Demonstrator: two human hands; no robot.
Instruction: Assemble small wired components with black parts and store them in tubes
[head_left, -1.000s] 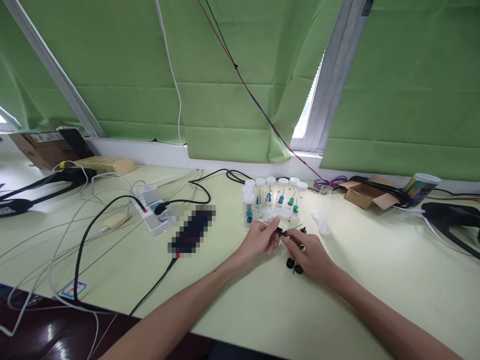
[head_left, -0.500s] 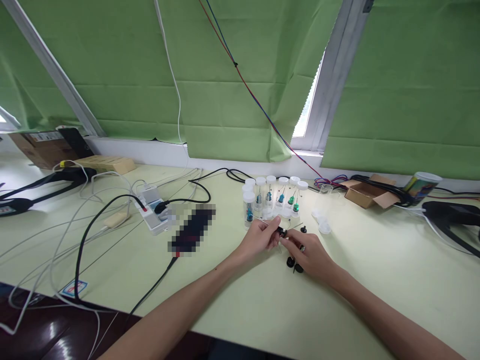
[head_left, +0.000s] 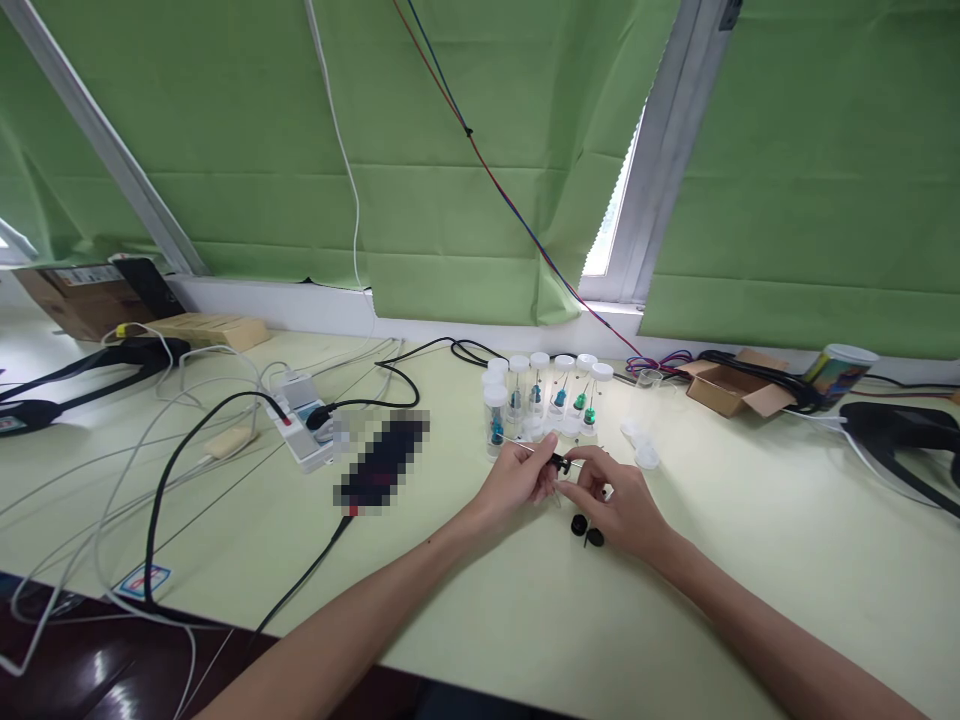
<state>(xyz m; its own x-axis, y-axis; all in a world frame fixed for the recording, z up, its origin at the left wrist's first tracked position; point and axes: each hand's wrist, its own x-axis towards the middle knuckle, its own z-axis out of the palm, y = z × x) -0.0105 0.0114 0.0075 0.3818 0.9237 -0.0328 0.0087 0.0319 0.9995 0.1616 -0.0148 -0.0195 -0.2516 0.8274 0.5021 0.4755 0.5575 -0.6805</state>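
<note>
My left hand point(head_left: 519, 475) pinches a small black part point(head_left: 559, 462) between thumb and fingers. A thin metal rod runs out of it on both sides, toward the jars and toward my right hand. My right hand point(head_left: 616, 508) is close by, its index finger and thumb spread apart around the right end of the part; whether a fingertip touches the rod is unclear. Beneath that hand lie small round black pieces point(head_left: 579, 525). Just behind stand several clear jars with white lids point(head_left: 496, 410), holding teal and green pieces point(head_left: 590, 416) on thin stems.
White caps point(head_left: 645, 455) rest right of the jars. An opened cardboard box point(head_left: 724, 392) with black cable and a printed canister point(head_left: 840, 372) stand at the back right. To the left are a pixelated dark device point(head_left: 382, 460), a power strip point(head_left: 304, 435) and tangled cables.
My right index finger and thumb have spread apart at the black part, where they were close together before. My left hand keeps its hold. The view has shifted slightly.
</note>
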